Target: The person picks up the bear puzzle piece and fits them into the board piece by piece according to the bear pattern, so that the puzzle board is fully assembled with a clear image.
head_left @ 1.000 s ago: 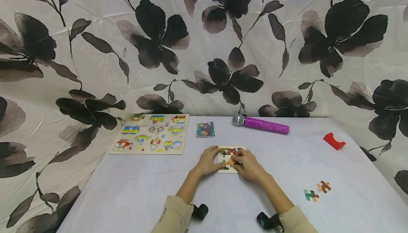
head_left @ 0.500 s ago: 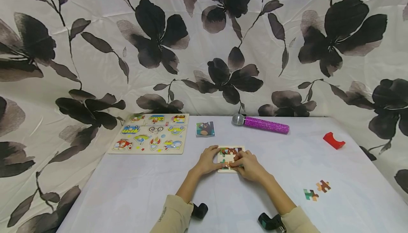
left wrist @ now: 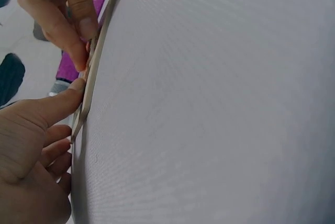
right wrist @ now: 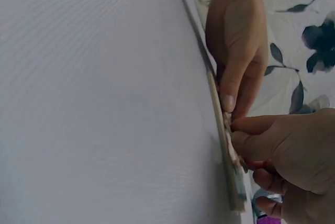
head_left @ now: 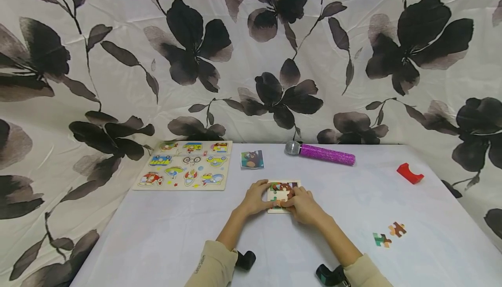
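Observation:
A small wooden jigsaw tray (head_left: 276, 211) with a brown bear picture lies at the middle of the table. My left hand (head_left: 255, 198) grips its left side, thumb on top and fingers along the edge. My right hand (head_left: 306, 207) is over the tray's right half, thumb and fingertips pinching an orange jigsaw piece (head_left: 280, 201), mostly hidden by the fingers. In the left wrist view both hands meet at the tray's edge (left wrist: 93, 77). The right wrist view shows the two thumbs close together above the tray. Bear pieces (head_left: 283, 186) fill the tray's top row.
Two loose jigsaw pieces, one brown (head_left: 398, 229) and one green (head_left: 381, 240), lie at the right. Behind are a vehicle puzzle board (head_left: 180, 165), a bear picture card (head_left: 252, 159), a purple microphone (head_left: 327, 154) and a red curved block (head_left: 410, 173). A floral curtain backs the table.
My right fingers have shifted slightly over the tray, and the orange piece is lower and more covered than a second ago. My left hand stays in place.

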Tool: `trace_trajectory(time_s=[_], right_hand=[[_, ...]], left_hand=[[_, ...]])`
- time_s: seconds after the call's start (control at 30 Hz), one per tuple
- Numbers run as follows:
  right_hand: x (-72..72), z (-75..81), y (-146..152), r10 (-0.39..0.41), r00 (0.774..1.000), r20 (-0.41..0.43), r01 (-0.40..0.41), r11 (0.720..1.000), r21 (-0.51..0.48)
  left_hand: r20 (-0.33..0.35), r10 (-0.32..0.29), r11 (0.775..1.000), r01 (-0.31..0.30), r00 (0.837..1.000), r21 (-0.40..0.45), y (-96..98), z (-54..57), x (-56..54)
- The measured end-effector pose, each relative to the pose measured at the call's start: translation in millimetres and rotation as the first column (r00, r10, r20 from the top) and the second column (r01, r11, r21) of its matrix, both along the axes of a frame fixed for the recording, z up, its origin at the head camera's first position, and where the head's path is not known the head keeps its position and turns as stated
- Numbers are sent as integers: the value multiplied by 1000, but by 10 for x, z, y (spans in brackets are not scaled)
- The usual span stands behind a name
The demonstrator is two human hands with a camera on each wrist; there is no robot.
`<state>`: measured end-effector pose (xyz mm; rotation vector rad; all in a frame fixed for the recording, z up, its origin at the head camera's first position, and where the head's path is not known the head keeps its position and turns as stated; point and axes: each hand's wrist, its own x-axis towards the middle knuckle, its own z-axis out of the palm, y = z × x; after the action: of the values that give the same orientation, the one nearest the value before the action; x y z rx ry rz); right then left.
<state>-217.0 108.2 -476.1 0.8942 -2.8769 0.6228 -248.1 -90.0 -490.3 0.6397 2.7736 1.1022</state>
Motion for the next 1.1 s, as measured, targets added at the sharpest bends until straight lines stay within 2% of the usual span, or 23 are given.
trace_trajectory(time_s=[0.43, 0.87, 1.1], right_hand=[[-2, 83, -61, -12, 996, 85, 7, 998, 63], [45, 45, -71, 4, 1000, -10, -3, 993, 119], [41, 23, -54, -9, 1000, 29, 7, 998, 58]], left_hand=[[-9, -2, 1000, 2, 1000, 6, 11, -23, -12], [-10, 2, 1000, -1, 1000, 17, -14, -17, -10], [-13, -2, 1000, 2, 1000, 22, -5, -36, -17]])
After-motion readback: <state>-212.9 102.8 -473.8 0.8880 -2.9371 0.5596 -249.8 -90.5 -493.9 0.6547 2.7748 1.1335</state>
